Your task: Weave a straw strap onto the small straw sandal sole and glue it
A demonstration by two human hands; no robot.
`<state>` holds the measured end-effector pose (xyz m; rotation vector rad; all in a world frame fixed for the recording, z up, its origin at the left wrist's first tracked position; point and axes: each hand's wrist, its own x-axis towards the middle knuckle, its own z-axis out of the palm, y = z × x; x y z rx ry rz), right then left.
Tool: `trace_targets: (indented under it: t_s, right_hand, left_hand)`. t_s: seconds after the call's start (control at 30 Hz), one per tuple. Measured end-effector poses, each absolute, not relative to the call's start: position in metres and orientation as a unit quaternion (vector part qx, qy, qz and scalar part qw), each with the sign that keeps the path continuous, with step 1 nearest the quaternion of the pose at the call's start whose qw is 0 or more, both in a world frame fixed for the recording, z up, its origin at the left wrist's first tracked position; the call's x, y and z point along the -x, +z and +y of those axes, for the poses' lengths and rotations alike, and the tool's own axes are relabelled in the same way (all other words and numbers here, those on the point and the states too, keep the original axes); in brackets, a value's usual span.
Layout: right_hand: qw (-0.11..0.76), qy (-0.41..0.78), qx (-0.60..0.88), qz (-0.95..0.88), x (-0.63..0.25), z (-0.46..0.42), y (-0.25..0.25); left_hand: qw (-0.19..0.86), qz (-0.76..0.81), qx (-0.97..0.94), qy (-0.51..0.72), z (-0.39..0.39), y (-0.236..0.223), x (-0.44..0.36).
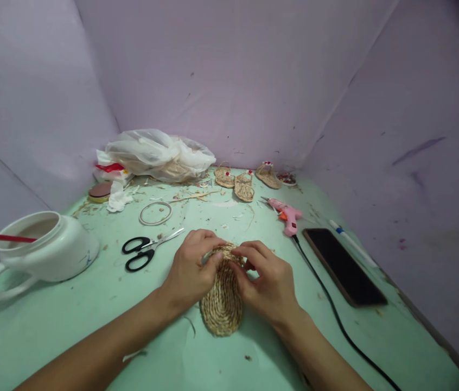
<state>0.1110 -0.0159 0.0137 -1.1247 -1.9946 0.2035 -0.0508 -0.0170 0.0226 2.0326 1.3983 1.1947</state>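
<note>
A woven straw slipper, made of coiled braid in an oval sole, lies in front of me with its rounded end toward me. My left hand is closed on the left side of its far end, thumb on top. On the right side of that same end, my right hand pinches with thumb and fingers. The fingers hide part of the far end, so the detail between them cannot be made out.
Scissors lie left, near a white pot with a red stick. Right are a pink glue gun, its black cord and a phone. Behind are a ring, small straw slippers and a plastic bag.
</note>
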Motion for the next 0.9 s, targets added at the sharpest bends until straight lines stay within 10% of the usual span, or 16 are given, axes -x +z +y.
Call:
trace_targets:
  t_s: [0.73, 0.9]
  right_hand:
    - [0.472, 0.277, 0.504, -0.668, -0.125, 0.000, 0.027]
    - [0.354, 0.379, 0.614, -0.595, -0.155, 0.021, 0.025]
  left_hand:
    - [0.195, 0.465, -0.744, 0.438, -0.006, 0.020, 0.049]
    - [0.182, 0.467, -0.748, 0.435, -0.005, 0.020, 0.050]
